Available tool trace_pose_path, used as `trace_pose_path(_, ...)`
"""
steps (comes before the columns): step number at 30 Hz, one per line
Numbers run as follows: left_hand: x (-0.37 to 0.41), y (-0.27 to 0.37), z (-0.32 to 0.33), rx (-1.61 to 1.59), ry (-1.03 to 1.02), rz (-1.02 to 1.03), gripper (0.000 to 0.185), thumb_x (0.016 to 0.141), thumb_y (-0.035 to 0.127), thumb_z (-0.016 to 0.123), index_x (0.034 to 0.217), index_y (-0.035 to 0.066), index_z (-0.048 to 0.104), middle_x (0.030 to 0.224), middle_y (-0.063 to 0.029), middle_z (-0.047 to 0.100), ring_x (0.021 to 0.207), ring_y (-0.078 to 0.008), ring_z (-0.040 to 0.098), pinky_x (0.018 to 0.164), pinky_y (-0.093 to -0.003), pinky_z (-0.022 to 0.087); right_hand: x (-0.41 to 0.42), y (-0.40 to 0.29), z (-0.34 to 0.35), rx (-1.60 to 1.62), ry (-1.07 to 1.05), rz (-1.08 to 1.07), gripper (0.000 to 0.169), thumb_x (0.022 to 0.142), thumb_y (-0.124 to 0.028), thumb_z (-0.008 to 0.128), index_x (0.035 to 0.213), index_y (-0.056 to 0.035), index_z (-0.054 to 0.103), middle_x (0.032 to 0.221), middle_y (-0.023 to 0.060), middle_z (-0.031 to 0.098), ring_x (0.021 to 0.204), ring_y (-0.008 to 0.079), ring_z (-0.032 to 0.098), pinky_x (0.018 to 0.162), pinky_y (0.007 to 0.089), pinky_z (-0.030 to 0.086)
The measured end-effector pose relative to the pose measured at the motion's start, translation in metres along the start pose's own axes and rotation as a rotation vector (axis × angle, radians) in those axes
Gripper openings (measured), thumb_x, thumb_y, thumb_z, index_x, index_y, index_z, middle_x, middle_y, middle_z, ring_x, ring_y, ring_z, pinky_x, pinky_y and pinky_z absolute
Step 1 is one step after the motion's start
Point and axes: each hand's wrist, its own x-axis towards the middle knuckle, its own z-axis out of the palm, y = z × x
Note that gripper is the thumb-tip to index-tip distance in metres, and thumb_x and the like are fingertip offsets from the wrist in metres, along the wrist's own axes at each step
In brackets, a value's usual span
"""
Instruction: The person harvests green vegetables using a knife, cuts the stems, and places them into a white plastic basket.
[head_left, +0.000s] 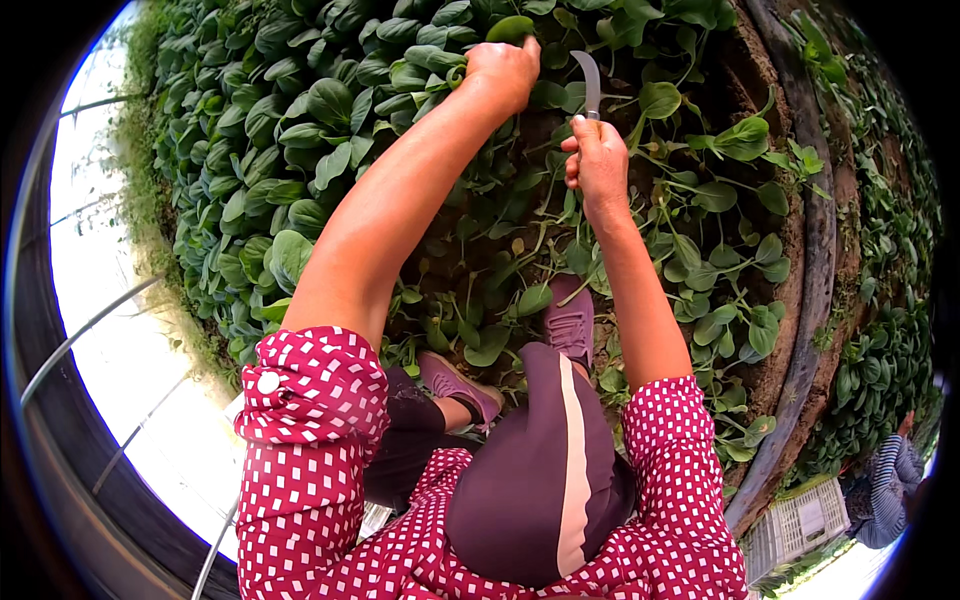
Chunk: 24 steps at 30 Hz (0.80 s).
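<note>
My left hand (504, 69) is at the edge of a dense stand of leafy greens (330, 105), its fingers curled around part of a plant. A broad green leaf (511, 30) sticks out above the knuckles, and the fingertips are hidden. To the right, my right hand (598, 161) grips a knife by its handle, mostly covered by the fingers. The knife's short curved blade (589, 79) points up and away from me, apart from my left hand. Below both hands lie loose leaves and stems (517, 247) on dark soil.
My pink shoes (570, 322) stand among the scattered leaves. A dark hose or pipe (814, 262) runs along the bed's right side, with more greens beyond. At lower right are a light plastic crate (799, 525) and a person in a striped sleeve (885, 487). Thin hoops (90, 337) curve at left.
</note>
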Motion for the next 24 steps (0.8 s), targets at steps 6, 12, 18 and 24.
trace_pose_path(6,-0.027,-0.083,0.024,-0.045,-0.112,-0.048,0.065,0.072,0.009,0.061,0.134,0.002,0.043,0.095,-0.021,0.069,0.091,-0.0377,0.068,0.076,-0.0473,0.054,0.051,0.019,0.044,-0.218,-0.095,0.089,0.033,0.096,-0.034,0.054,0.098,-0.0013,0.054,0.076,0.0055,0.06,0.054,0.011,0.053,0.045,0.0273,0.044)
trace_pose_path(12,-0.034,-0.096,0.033,-0.086,-0.104,-0.047,0.07,0.071,0.01,0.059,0.139,0.004,0.042,0.099,-0.0212,0.068,0.093,-0.0385,0.066,0.079,-0.0471,0.054,0.103,0.039,0.064,-0.249,-0.075,0.18,0.032,0.095,-0.033,0.055,0.094,-0.0008,0.055,0.075,0.0077,0.059,0.055,0.0143,0.054,0.044,0.0295,0.044)
trace_pose_path(18,-0.03,-0.105,0.027,-0.096,-0.147,-0.067,0.074,0.069,0.011,0.059,0.141,0.008,0.041,0.103,-0.0187,0.068,0.098,-0.0377,0.065,0.082,-0.0462,0.053,0.121,0.049,0.068,-0.141,-0.1,0.262,0.031,0.093,-0.028,0.059,0.09,0.0028,0.054,0.072,0.0098,0.058,0.051,0.0184,0.054,0.039,0.0328,0.04)
trace_pose_path(24,-0.025,-0.113,0.026,-0.116,-0.151,-0.07,0.077,0.066,0.013,0.06,0.141,0.009,0.042,0.104,-0.0188,0.067,0.1,-0.0371,0.064,0.083,-0.0457,0.053,0.124,0.053,0.072,-0.011,-0.106,0.335,0.029,0.091,-0.024,0.06,0.087,0.0042,0.054,0.068,0.0117,0.056,0.048,0.02,0.05,0.037,0.0336,0.035)
